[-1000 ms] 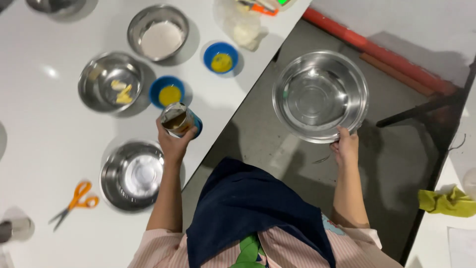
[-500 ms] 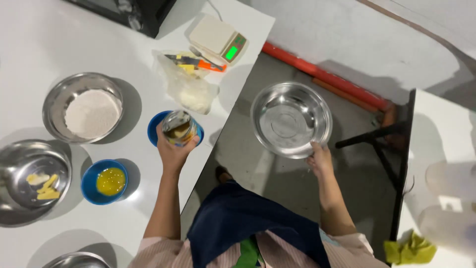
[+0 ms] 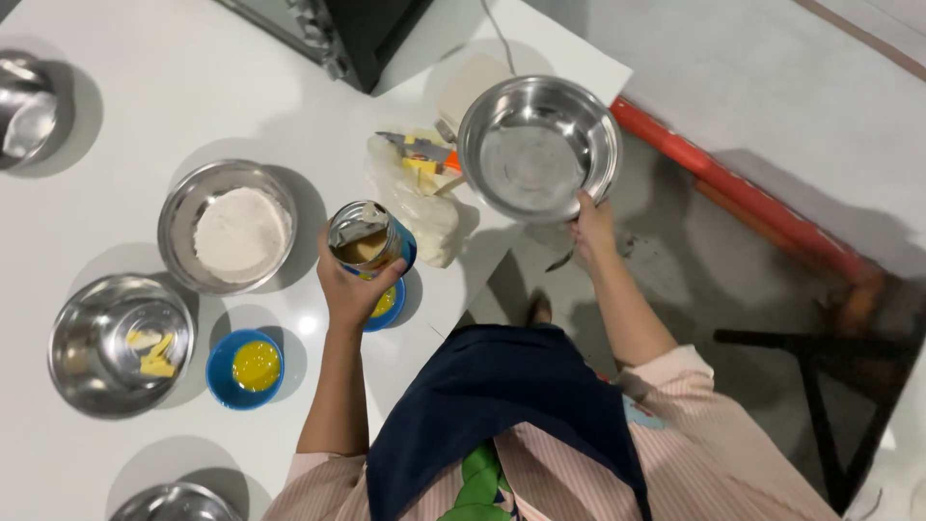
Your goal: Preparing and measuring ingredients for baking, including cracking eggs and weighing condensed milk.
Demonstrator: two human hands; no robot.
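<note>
White desk (image 3: 116, 116) fills the left of the frame, grey floor (image 3: 772, 116) the right, with a red pipe (image 3: 733, 183) running along the floor at the upper right. At centre the left hand (image 3: 349, 289) has its grip clenched round an open can (image 3: 362, 236) with a tan filling, held above a small blue bowl (image 3: 391, 304). Right of it, the right hand (image 3: 590, 224) grips the near rim of an empty steel bowl (image 3: 537, 147), held at the desk's edge in the upper middle. A plastic bag (image 3: 424, 207) lies between can and steel bowl. Left of the can sits a flour bowl (image 3: 230, 227); lower left, a steel bowl with yellow pieces (image 3: 121, 342) and a blue bowl of yellow liquid (image 3: 246, 369). A dark appliance (image 3: 347, 34) stands at the top
</note>
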